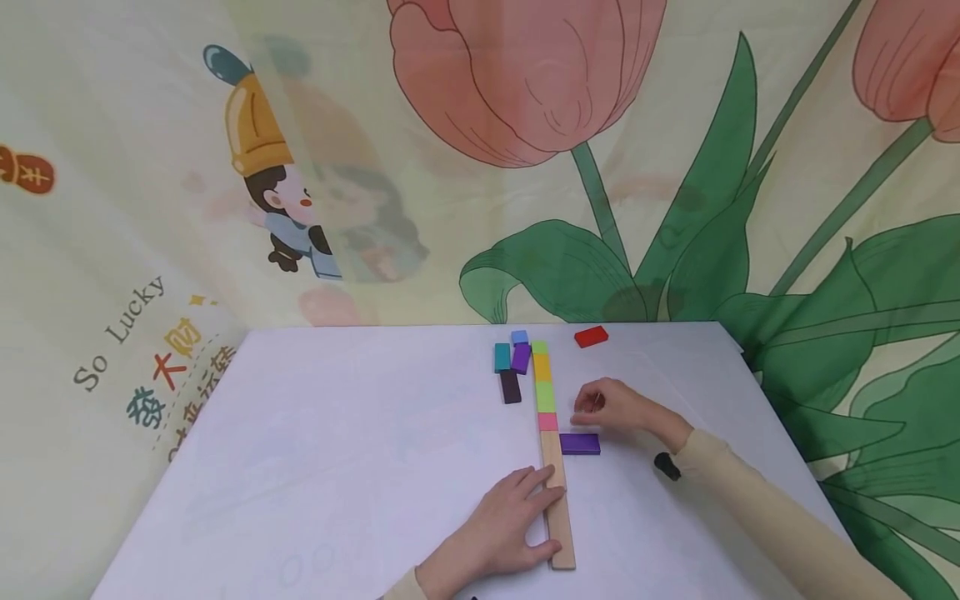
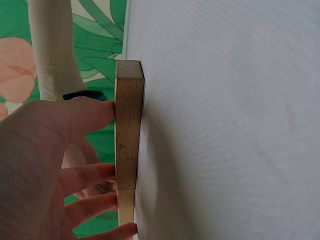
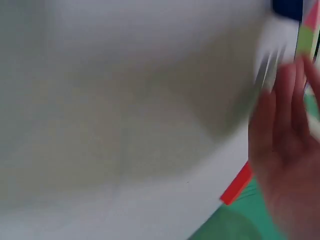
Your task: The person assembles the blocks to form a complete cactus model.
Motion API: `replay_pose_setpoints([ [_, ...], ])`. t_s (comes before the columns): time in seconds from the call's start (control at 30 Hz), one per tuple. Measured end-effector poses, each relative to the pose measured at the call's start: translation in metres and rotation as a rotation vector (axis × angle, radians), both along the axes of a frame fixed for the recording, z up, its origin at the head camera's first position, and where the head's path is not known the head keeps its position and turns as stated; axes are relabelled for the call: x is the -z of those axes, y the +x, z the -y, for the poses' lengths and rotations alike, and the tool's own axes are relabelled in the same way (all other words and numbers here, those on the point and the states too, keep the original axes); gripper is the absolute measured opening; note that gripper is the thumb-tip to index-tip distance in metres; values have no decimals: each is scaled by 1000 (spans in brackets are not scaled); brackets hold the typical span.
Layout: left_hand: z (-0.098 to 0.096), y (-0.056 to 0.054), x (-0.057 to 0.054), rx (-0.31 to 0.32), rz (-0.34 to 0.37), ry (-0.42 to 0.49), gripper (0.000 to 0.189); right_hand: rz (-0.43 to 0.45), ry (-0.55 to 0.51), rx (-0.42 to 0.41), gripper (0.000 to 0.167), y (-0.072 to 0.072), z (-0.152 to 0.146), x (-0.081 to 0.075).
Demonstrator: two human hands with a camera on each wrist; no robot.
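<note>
A straight row of blocks runs away from me on the white table. Its near part is plain wooden blocks (image 1: 564,529), followed by a pink block (image 1: 548,422) and then green and yellow ones. My left hand (image 1: 502,525) rests spread along the wooden part, thumb and fingertips against its side and top, as the left wrist view shows on the wooden block (image 2: 129,130). To the right of the row, my right hand (image 1: 615,406) hovers with loosely bent fingers and nothing seen in them. Just below it, a purple block (image 1: 580,444) lies crosswise beside the row.
Left of the row's far end lie a teal block (image 1: 502,358), a second purple block (image 1: 521,358), a blue block (image 1: 519,337) and a dark block (image 1: 511,387). A red block (image 1: 591,337) lies near the table's back edge. A printed curtain (image 1: 420,250) hangs behind.
</note>
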State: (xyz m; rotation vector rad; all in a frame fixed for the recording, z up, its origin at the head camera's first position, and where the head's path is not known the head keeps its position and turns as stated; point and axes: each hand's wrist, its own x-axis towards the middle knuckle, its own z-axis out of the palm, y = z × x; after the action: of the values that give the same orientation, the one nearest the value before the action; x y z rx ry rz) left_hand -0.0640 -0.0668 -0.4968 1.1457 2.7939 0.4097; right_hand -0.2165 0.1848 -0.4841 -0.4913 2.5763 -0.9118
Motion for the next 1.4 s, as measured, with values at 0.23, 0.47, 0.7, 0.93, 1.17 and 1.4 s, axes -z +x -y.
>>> replay_pose_setpoints([
  [0.23, -2, 0, 2, 10, 5, 1, 58, -196, -54, 597, 55, -46, -8, 10],
  [0.47, -5, 3, 2, 17, 15, -6, 57, -79, -31, 745, 61, -60, -2, 10],
  [0.7, -4, 3, 1, 19, -12, -18, 58, -186, -234, 828, 45, -64, 5, 13],
  [0.93, 0, 1, 0, 5, -10, -9, 58, -142, -410, 694, 28, -69, 1, 8],
  [1.17, -2, 0, -1, -17, 67, -16, 60, 49, -264, 362, 26, -46, -20, -4],
  [1.4, -3, -1, -2, -27, 90, -26, 61, 155, -207, 237, 25, -24, -31, 0],
])
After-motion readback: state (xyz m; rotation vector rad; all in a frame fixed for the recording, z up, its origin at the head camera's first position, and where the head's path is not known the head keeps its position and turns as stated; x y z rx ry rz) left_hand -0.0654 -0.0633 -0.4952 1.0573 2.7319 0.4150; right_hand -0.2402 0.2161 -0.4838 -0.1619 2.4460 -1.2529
